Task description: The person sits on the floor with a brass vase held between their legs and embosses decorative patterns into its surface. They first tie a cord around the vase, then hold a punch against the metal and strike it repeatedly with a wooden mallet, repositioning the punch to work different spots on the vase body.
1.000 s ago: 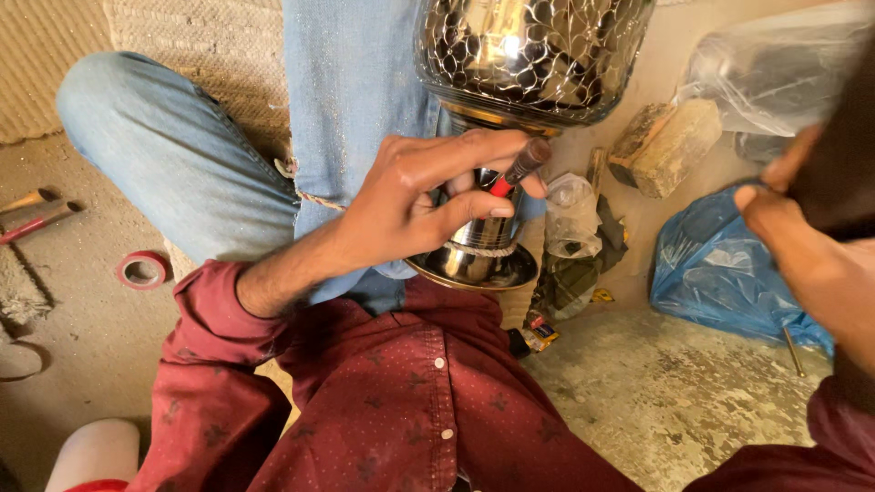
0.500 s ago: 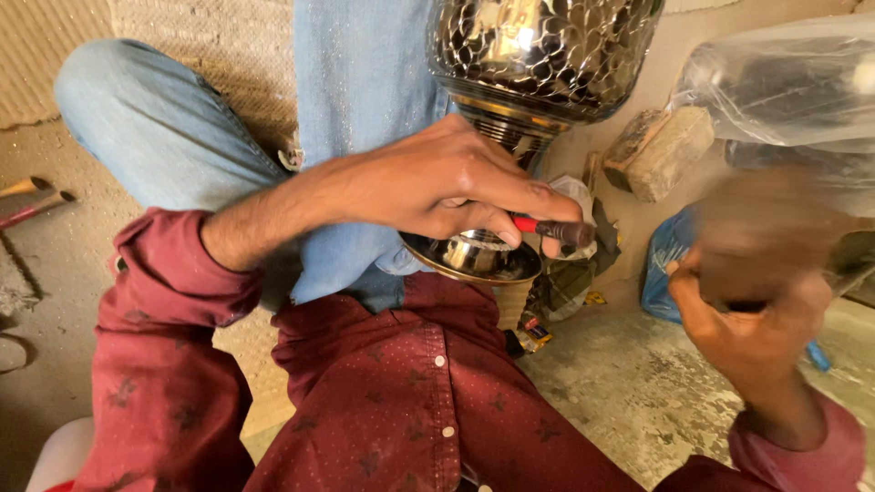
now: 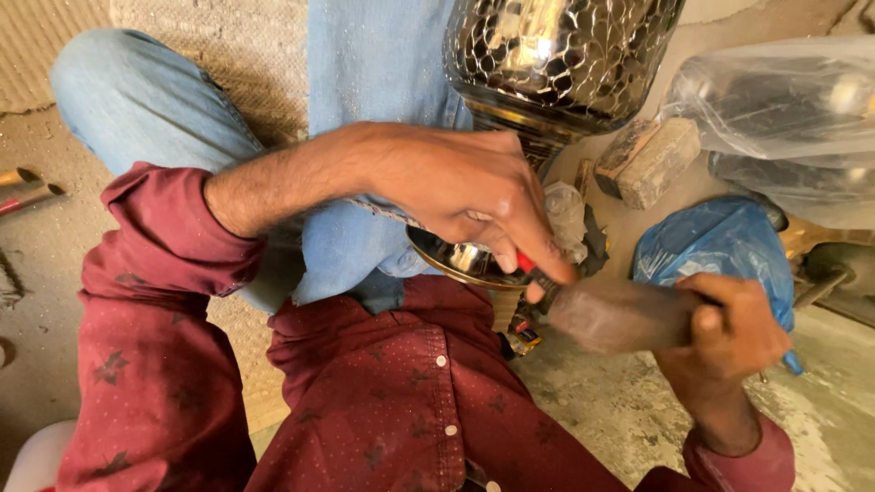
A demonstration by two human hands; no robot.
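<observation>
A shiny metal vessel with a mosaic-patterned bulb [image 3: 561, 55] rests tilted across my lap, its round brass foot [image 3: 456, 260] pointing towards me. My left hand [image 3: 460, 196] reaches over the foot and pinches a small red-handled tool [image 3: 533, 273] against its rim. My right hand [image 3: 725, 323] grips a blurred wooden mallet [image 3: 620, 314], whose head is up against the end of the small tool. My maroon shirt [image 3: 383, 401] fills the lower part of the view.
A wooden block [image 3: 652, 159] lies beyond the vessel. Clear plastic bags [image 3: 784, 118] and a blue plastic bag [image 3: 720, 241] sit at the right. Red-handled tools [image 3: 27, 191] lie on the dusty floor at the far left. Small scraps [image 3: 524, 333] lie under the vessel's foot.
My right hand has swung the mallet down and in from the right until it meets the small tool. My left hand has shifted lower over the vessel's foot, still on the tool.
</observation>
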